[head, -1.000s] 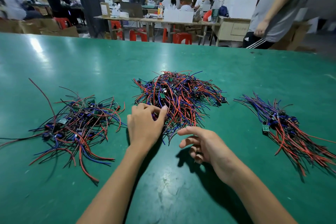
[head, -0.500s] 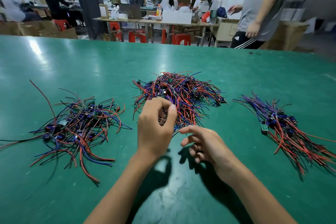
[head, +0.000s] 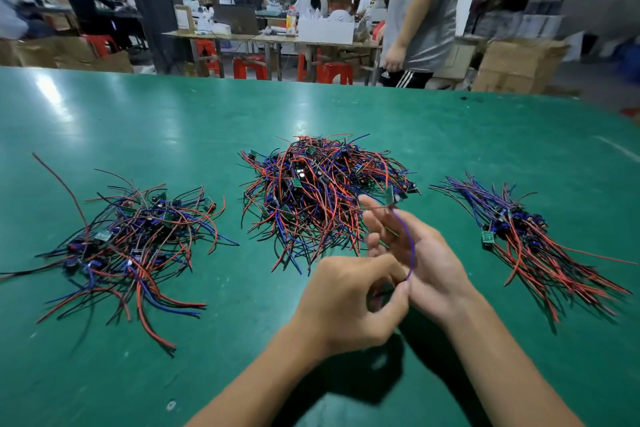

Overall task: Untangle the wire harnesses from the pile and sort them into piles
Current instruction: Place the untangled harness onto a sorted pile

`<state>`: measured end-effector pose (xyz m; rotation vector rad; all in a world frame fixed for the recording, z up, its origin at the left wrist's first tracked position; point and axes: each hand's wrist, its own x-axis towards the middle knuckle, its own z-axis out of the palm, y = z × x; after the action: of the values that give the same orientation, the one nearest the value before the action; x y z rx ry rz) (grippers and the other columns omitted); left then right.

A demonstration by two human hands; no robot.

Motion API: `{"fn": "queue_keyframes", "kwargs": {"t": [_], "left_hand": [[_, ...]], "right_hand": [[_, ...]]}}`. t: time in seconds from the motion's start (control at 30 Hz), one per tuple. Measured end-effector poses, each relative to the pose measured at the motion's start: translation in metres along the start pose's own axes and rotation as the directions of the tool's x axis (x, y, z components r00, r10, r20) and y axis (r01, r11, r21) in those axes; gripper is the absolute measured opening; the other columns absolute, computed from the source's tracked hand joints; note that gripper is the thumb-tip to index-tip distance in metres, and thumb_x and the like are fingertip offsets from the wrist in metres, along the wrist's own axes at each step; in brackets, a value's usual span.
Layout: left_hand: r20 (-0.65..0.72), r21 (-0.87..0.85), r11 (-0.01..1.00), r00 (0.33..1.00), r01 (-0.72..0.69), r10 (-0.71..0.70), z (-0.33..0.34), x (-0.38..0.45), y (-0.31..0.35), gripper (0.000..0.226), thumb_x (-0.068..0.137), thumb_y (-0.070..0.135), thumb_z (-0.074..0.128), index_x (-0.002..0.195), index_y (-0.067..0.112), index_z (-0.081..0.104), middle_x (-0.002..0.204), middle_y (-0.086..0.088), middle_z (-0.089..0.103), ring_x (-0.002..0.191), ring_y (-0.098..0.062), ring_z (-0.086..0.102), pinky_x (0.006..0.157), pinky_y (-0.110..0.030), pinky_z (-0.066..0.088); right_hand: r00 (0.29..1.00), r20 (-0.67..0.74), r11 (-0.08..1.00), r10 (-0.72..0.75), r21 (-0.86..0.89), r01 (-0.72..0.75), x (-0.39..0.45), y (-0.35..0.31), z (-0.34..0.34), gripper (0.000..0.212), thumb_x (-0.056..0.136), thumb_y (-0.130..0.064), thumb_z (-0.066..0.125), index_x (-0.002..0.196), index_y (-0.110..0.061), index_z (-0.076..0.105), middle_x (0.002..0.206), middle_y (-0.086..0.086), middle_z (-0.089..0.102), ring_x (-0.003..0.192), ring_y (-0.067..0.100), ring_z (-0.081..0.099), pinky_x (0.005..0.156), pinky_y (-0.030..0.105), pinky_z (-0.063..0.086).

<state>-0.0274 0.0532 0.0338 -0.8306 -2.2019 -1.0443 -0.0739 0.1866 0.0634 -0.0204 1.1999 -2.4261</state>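
Note:
Three heaps of red, blue and black wire harnesses lie on the green table (head: 311,111). The tangled middle pile (head: 318,191) is the thickest. A looser pile (head: 128,239) spreads at the left, and a combed pile (head: 526,239) lies at the right. In front of the middle pile my left hand (head: 349,302) pinches the near end of one harness (head: 408,243), whose purple wire arcs up over my right palm. My right hand (head: 419,253) is raised palm-up, with its fingers holding the harness's far end near a small green board.
A person in a grey shirt (head: 422,10) stands just beyond the table's far edge at the right. Behind are workbenches, red stools (head: 249,68) and cardboard boxes (head: 519,66), with other workers seated.
My left hand left the middle pile and drew back toward me with one harness pinched. My right hand rose and turned palm-up to take the harness's other end.

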Motion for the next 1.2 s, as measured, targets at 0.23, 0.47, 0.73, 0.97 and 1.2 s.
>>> {"fn": "queue_keyframes", "kwargs": {"t": [0.23,0.47,0.73,0.97,1.2], "left_hand": [[-0.114,-0.017,0.991,0.985,0.13,-0.131,-0.015,0.006,-0.013,0.025,0.093,0.036,0.059,0.074,0.02,0.065,0.057,0.015,0.048,0.056,0.003,0.047,0.058,-0.02,0.038],[-0.456,-0.098,0.918,0.803,0.383,-0.384,-0.029,0.015,-0.021,0.026,0.097,0.04,0.051,0.074,0.029,0.054,0.06,0.017,0.049,0.054,-0.003,0.041,0.055,-0.025,0.029],[-0.027,-0.58,0.64,0.773,0.504,-0.634,-0.037,0.03,-0.019,0.028,0.1,0.028,0.057,0.094,0.013,0.079,0.08,0.006,0.073,0.07,-0.001,0.06,0.064,-0.011,0.043],[0.102,-0.696,0.512,0.775,0.503,-0.624,-0.047,0.031,-0.022,0.029,0.088,0.042,0.069,0.106,0.022,0.079,0.079,0.003,0.072,0.072,-0.014,0.058,0.069,-0.031,0.039],[0.122,-0.797,0.377,0.737,0.471,-0.665,-0.051,0.03,-0.026,0.034,0.081,0.038,0.072,0.109,0.019,0.077,0.095,0.001,0.073,0.069,-0.01,0.062,0.07,-0.027,0.048]], "right_hand": [[0.989,-0.088,0.976,-0.122,-0.193,0.103,-0.004,0.0,0.003,0.026,0.097,-0.034,0.056,0.108,-0.034,0.079,0.087,-0.009,0.071,0.065,0.003,0.059,0.064,0.018,0.055],[0.961,-0.066,0.887,-0.27,-0.405,0.221,-0.003,0.005,0.013,0.027,0.1,-0.033,0.055,0.087,-0.033,0.079,0.088,-0.005,0.075,0.073,0.008,0.062,0.064,0.02,0.049],[0.883,0.179,0.585,-0.433,-0.689,0.427,-0.009,0.014,0.024,0.027,0.102,-0.009,0.056,0.085,-0.021,0.072,0.082,-0.011,0.074,0.074,-0.004,0.062,0.072,0.009,0.045],[0.903,0.201,0.665,-0.379,-0.62,0.417,-0.011,0.019,0.029,0.018,0.101,-0.02,0.055,0.093,-0.012,0.069,0.066,-0.001,0.061,0.059,0.007,0.052,0.06,0.018,0.045],[0.972,0.131,0.803,-0.197,-0.547,0.236,-0.009,0.026,0.026,0.035,0.093,-0.04,0.057,0.097,-0.008,0.07,0.067,-0.003,0.06,0.05,0.011,0.049,0.05,0.019,0.046]]}}
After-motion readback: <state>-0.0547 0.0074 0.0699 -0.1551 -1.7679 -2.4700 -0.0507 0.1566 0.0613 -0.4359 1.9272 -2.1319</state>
